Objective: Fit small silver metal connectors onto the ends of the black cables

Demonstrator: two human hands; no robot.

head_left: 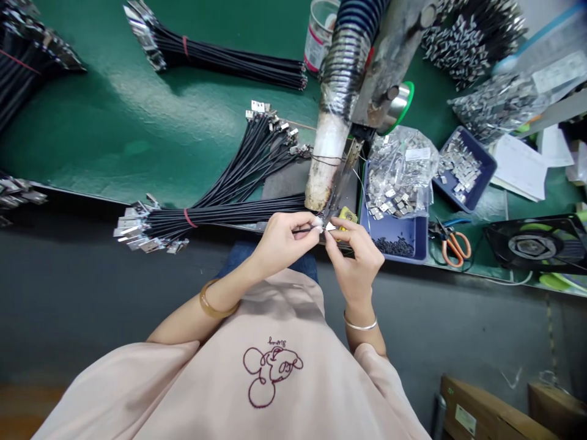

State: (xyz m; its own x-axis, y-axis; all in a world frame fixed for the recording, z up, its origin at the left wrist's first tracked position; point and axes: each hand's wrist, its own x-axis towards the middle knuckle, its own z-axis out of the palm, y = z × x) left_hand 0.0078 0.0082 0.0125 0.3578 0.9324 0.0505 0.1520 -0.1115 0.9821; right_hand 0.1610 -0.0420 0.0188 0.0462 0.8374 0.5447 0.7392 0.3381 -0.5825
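Note:
My left hand (280, 241) is pinched on the end of a thin black cable at the table's near edge, right below a fixed tool with a pale nozzle (326, 162). My right hand (355, 256) is also closed in a pinch and meets the left at a small metal connector piece (328, 226). Just left of my hands lies a bundle of black cables with metal ends (206, 217), tied with a red band. Another fanned bundle (257, 156) lies behind it.
A blue tray (397, 235) with a clear bag of metal shells (398, 171) stands right of my hands. Orange-handled scissors (454, 244) and a small fan (536, 244) lie further right. More cable bundles (220, 55) and bags of metal parts (472, 36) sit at the back of the green table (114, 122).

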